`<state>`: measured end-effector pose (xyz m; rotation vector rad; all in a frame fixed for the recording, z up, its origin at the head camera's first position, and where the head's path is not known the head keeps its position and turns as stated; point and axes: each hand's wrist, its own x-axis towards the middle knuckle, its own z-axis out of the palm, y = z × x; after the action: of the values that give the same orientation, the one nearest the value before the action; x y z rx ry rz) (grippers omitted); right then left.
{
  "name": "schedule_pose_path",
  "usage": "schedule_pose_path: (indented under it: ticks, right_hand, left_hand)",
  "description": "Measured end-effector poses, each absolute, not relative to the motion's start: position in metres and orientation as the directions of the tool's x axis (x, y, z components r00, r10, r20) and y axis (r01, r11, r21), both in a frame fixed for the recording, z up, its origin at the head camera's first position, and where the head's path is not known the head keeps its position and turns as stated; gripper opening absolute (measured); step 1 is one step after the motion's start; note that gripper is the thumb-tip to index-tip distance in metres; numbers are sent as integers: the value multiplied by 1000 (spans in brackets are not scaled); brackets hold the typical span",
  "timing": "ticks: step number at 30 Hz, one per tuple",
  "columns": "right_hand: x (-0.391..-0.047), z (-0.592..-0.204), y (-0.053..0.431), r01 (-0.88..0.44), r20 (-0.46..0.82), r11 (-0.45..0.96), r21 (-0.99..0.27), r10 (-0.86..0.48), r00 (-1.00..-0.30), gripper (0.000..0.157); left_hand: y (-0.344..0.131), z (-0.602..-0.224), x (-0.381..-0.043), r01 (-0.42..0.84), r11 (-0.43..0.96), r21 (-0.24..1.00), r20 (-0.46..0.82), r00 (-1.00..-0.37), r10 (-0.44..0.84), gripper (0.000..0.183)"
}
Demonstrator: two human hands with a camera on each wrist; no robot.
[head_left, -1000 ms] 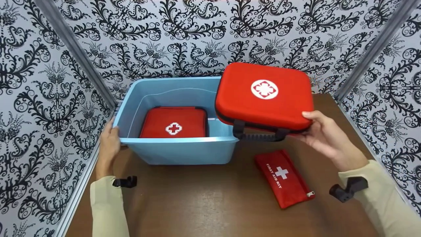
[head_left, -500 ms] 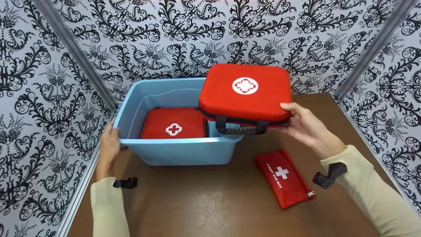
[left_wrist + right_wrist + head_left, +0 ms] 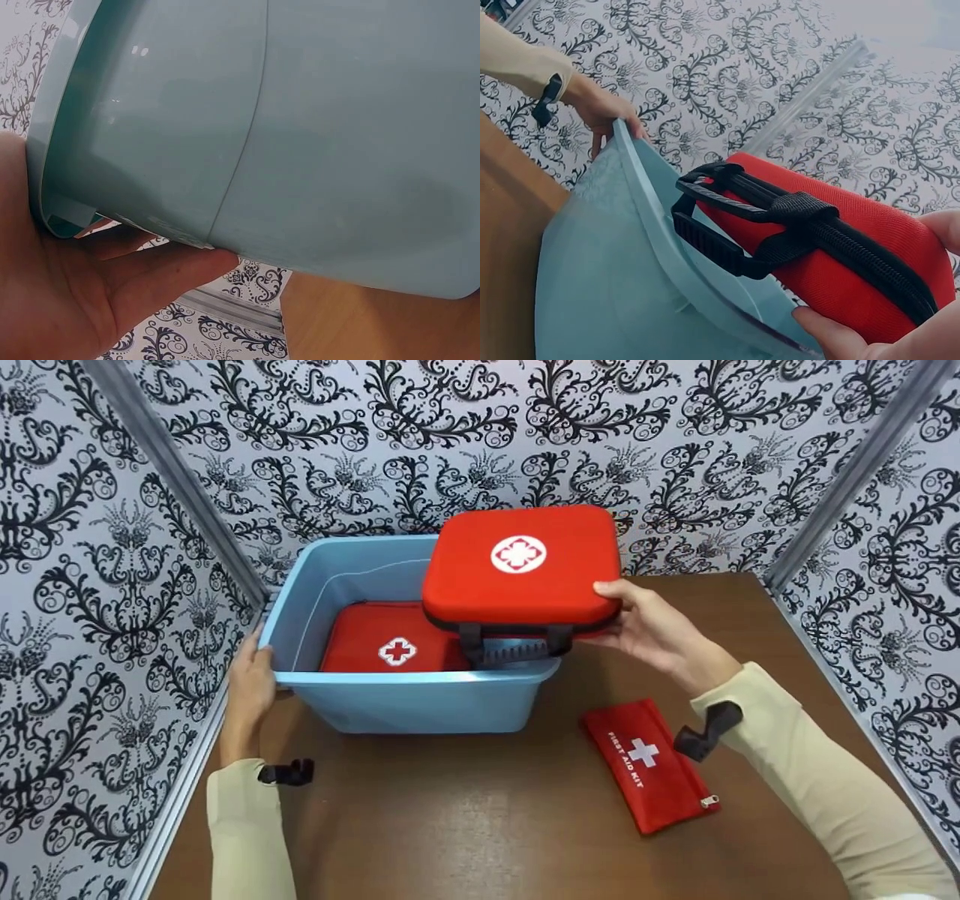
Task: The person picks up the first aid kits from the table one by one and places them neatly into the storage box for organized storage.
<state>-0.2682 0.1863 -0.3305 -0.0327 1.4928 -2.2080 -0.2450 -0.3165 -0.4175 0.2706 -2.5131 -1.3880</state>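
Observation:
My right hand (image 3: 664, 634) grips the right end of a red hard-shell first aid case (image 3: 559, 577), thumb on the lid and fingers beneath. The case hangs over the right half of a blue plastic bin (image 3: 420, 705), its black carry handle facing me. In the right wrist view the zipper and black handle (image 3: 712, 236) show close to the bin's rim. My left hand (image 3: 251, 682) holds the bin's left rim, with fingers (image 3: 172, 277) along its outer wall. Inside the bin lies a flat red first aid bag (image 3: 360, 637) with a white-edged cross, partly covered by the case.
A small red zip pouch (image 3: 652, 765) marked FIRST AID KIT lies on the brown table (image 3: 450, 817), right of the bin. Patterned panels (image 3: 675, 457) stand behind and on both sides, with the bin close to the back one.
My right hand has carried the first aid case leftward, from the bin's right edge to over its right half. My left hand, the bin and the pouch stay put.

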Motion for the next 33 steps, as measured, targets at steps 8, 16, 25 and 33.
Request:
schedule_pose_path:
  ticks: [8,16,25,33]
  right_hand:
    - [-278,-327,163,360,-250,-258,-897,-376,-892,55]
    - [-288,-326,139,388,-288,-220,-895,-380,-879,56]
    - [-294,-325,115,427,-332,-172,-888,-404,-853,54]
    - [-301,-323,93,453,-376,-137,-881,-378,-846,52]
  left_hand:
    - [-317,-416,-246,-34,521,853,126,-955,-269,48]
    - [-317,-418,-246,-46,507,861,115,-953,-281,48]
    - [-317,-419,-247,-44,525,850,134,-946,-295,48]
    - [-317,-418,-246,-38,511,859,117,-957,-267,48]
